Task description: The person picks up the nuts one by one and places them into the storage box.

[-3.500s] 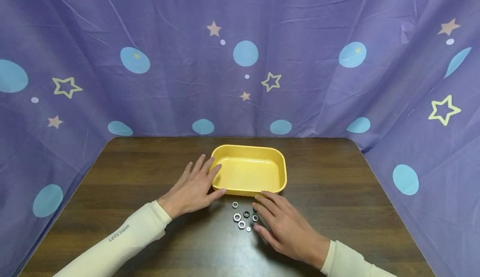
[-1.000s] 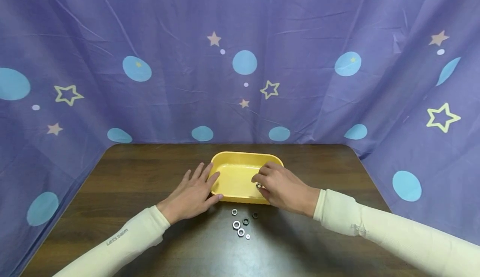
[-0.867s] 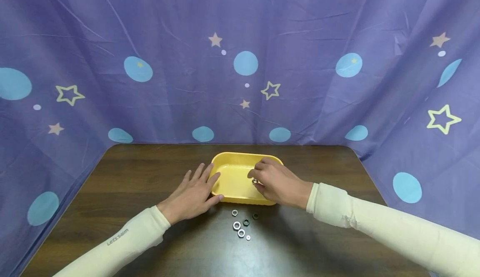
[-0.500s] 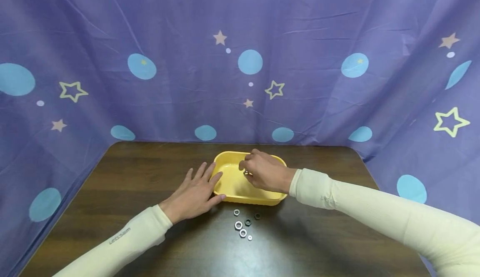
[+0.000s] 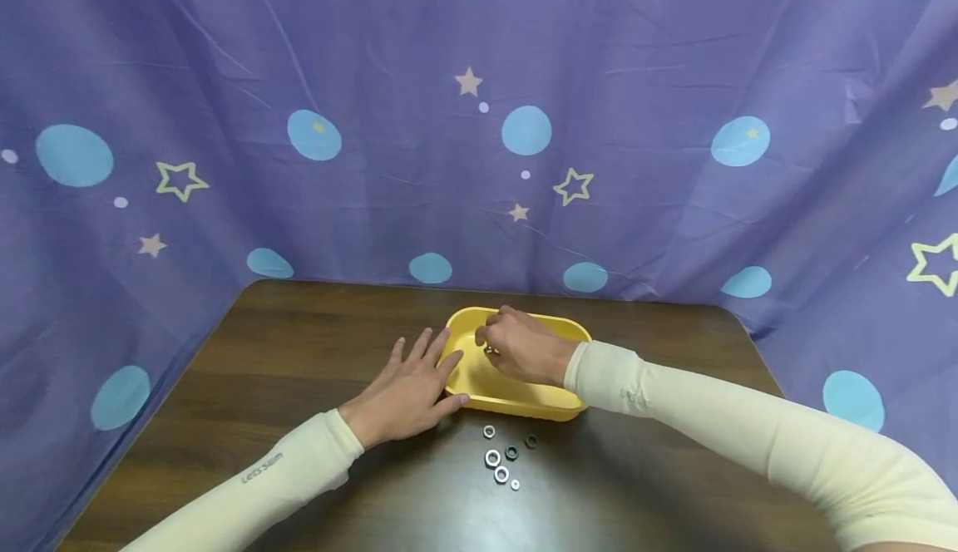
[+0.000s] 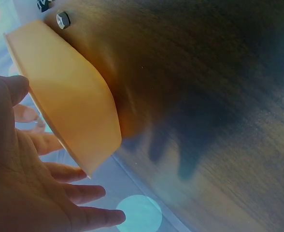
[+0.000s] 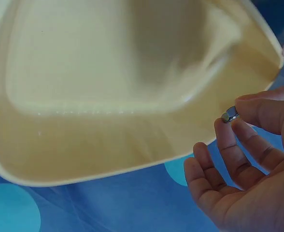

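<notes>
A yellow rectangular tray (image 5: 524, 409) stands on the table. At its left rim rests my left hand (image 5: 404, 390), fingers spread and nearly straight, the thumb at the front left corner. My right hand (image 5: 527, 348) is over the left part of the tray. Between its thumb and fingertips it pinches a small metal nut (image 7: 230, 114), seen clearly in the right wrist view. In front of the tray lie several loose nuts: silver ones such as a large nut (image 5: 492, 458), a dark nut (image 5: 511, 452), another dark nut (image 5: 530, 441), and a tiny silver piece (image 5: 515, 485).
The brown wooden table (image 5: 322, 344) has a rounded far edge. A purple curtain (image 5: 389, 161) with stars and blue spots hangs behind it and along both sides.
My right hand has gone from beside the nuts on the table to above the tray, carrying one nut leftward over it. My left hand stays at the rim; the head view has shifted slightly.
</notes>
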`<move>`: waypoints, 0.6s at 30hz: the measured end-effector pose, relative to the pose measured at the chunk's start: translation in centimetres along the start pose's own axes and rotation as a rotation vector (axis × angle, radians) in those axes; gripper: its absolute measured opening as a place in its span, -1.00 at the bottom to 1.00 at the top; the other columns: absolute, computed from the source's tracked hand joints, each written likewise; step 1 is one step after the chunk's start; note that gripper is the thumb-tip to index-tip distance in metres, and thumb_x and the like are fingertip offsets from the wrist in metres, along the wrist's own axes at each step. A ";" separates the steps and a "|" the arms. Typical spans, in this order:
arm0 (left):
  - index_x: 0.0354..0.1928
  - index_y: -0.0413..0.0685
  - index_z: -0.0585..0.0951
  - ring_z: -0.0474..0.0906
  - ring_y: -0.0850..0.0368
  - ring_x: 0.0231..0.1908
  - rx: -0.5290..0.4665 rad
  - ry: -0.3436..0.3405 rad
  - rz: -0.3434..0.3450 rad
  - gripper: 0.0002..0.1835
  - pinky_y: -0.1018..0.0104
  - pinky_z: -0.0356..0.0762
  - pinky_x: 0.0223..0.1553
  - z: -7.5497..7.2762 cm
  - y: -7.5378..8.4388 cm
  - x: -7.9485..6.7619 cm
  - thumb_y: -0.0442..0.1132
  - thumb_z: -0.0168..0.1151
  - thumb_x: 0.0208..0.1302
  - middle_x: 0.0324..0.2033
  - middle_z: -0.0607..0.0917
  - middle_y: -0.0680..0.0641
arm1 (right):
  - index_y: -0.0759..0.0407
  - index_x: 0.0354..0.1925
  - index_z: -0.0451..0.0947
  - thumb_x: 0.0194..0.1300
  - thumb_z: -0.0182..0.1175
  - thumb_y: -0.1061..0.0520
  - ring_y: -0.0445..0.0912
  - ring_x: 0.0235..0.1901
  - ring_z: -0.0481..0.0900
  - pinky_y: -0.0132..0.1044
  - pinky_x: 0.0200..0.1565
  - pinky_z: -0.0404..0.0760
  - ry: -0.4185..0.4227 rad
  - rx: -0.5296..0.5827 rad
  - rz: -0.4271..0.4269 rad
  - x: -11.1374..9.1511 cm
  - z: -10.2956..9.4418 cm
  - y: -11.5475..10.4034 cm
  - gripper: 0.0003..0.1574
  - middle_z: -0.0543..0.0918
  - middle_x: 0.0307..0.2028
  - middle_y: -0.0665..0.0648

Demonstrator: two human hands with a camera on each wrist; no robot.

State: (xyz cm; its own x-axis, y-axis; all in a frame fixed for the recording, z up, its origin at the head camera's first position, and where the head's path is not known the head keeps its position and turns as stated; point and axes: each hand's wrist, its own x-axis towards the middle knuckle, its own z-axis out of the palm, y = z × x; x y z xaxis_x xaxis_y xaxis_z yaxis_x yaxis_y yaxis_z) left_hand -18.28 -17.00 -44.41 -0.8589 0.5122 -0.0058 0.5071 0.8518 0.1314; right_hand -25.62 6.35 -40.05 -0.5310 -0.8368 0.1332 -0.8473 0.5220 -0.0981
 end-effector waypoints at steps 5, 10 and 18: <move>0.63 -0.14 0.44 0.12 -0.50 0.64 0.011 0.017 0.006 -0.17 -0.62 0.15 0.48 0.1 0.0 -0.2 0.35 0.04 0.67 0.70 0.16 -0.37 | 0.28 -0.03 0.82 0.31 0.44 0.37 0.09 -0.11 0.78 -0.05 0.13 0.72 -0.015 0.004 0.005 0.7 1.2 0.4 -0.75 0.85 -0.10 0.19; 0.63 -0.14 0.44 0.09 -0.49 0.65 0.012 0.019 0.002 -0.16 -0.62 0.14 0.49 0.2 0.1 -0.2 0.37 0.01 0.67 0.71 0.14 -0.35 | 0.25 -0.05 0.83 0.29 0.43 0.35 0.11 -0.14 0.75 -0.02 0.05 0.75 -0.006 0.024 -0.003 1.2 2.8 1.3 -0.74 0.83 -0.14 0.19; 0.63 -0.14 0.45 0.07 -0.50 0.66 0.014 0.026 0.003 -0.17 -0.63 0.13 0.49 0.3 0.1 -0.3 0.35 0.02 0.68 0.71 0.14 -0.36 | 0.13 -0.17 0.81 0.23 0.45 0.28 0.02 -0.27 0.70 -0.09 -0.11 0.72 0.069 0.024 -0.047 2.0 7.5 3.7 -0.83 0.79 -0.26 0.09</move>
State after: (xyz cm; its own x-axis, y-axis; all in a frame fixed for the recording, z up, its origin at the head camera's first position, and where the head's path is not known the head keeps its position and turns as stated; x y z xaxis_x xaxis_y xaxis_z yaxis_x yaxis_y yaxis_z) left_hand -17.92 -17.05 -44.71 -0.8586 0.5122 0.0203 0.5108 0.8517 0.1174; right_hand -29.76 5.37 -47.57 -0.4907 -0.8466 0.2061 -0.8713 0.4773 -0.1140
